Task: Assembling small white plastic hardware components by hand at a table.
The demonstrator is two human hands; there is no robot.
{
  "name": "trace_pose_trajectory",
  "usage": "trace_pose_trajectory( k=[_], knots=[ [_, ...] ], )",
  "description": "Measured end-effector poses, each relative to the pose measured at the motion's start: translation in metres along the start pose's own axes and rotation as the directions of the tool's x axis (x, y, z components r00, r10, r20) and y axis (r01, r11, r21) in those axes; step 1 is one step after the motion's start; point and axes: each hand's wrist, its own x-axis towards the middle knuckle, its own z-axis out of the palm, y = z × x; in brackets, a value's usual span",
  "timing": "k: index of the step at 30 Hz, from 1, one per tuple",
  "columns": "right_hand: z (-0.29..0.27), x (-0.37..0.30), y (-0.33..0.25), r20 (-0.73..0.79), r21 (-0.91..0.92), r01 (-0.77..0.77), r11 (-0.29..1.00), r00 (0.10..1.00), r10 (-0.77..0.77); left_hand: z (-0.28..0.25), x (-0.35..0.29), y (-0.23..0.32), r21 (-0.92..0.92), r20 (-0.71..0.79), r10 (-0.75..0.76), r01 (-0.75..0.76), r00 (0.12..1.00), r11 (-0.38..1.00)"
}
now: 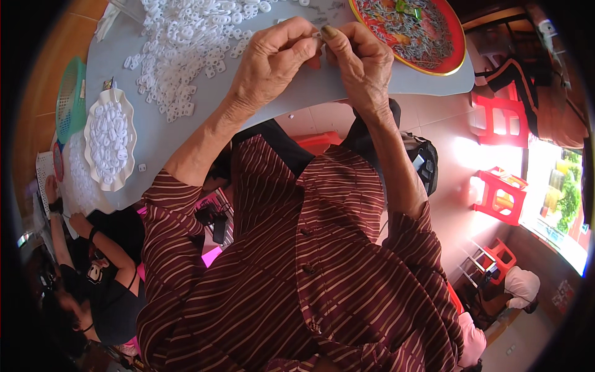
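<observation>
Over the table's near edge, my left hand [268,61] and my right hand [361,67] meet with fingertips pinched together. Between the fingertips is something tiny and pale, too small and covered to make out. The right thumb looks dark at its tip. Just left of my hands, a heap of small white plastic pieces with holes [180,46] spreads over the grey table [155,139]. To the right lies a round red tray [460,46] with a gold rim, filled with small grey metal pins [427,46] and a green piece [408,8].
A white scalloped dish [128,167] of white oval pieces stands at the table's left, beside a green mesh basket [69,99]. Another person's arms [111,245] reach in at the left. Red plastic stools [502,118] stand on the floor to the right.
</observation>
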Motion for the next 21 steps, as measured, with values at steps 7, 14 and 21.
trace_pose_trajectory(
  k=[7,14,21],
  knots=[
    [0.001,0.0024,0.0022,0.038,0.179,-0.026,0.984,0.999,0.02,-0.0025,-0.0021,0.0026,-0.173,0.019,-0.081,0.083,0.997,0.981],
    [0.0023,-0.0012,0.0025,0.039,0.153,-0.039,0.987,0.999,0.034,0.0016,-0.0049,0.0015,-0.166,-0.026,-0.084,0.079,0.996,0.983],
    [0.0034,0.0004,0.0042,0.008,0.181,-0.035,0.983,0.999,0.034,0.0012,-0.0016,-0.0006,-0.187,-0.015,-0.074,0.07,0.997,0.98]
  ],
)
